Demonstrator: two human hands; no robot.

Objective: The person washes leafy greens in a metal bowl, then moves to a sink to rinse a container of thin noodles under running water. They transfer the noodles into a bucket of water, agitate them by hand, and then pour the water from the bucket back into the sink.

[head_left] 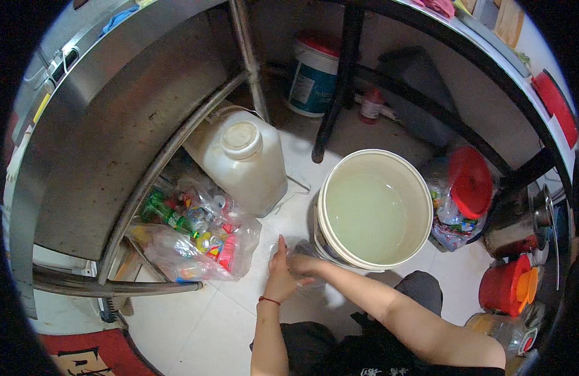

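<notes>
My left hand [282,275], with a red cord at the wrist, is held against a clear plastic container [301,245], its fingers pointing away from me. My right hand [302,267] reaches across to the same container and appears to be partly inside it; its fingers are blurred and partly hidden. The container's exact kind is hard to tell. Just right of both hands stands a white plastic bucket [321,235], holding cloudy, pale greenish liquid [369,211]. On the left, a clear plastic bag [245,263] holds drink bottles and cans, among them a green bottle [174,218].
A large white plastic jerrycan [252,174] stands behind the bag. Metal table legs [320,141] and a steel rail [153,178] frame the floor. At right are another filled bag [451,239], a red lid [470,181], a steel pot [512,230] and a red container [501,289].
</notes>
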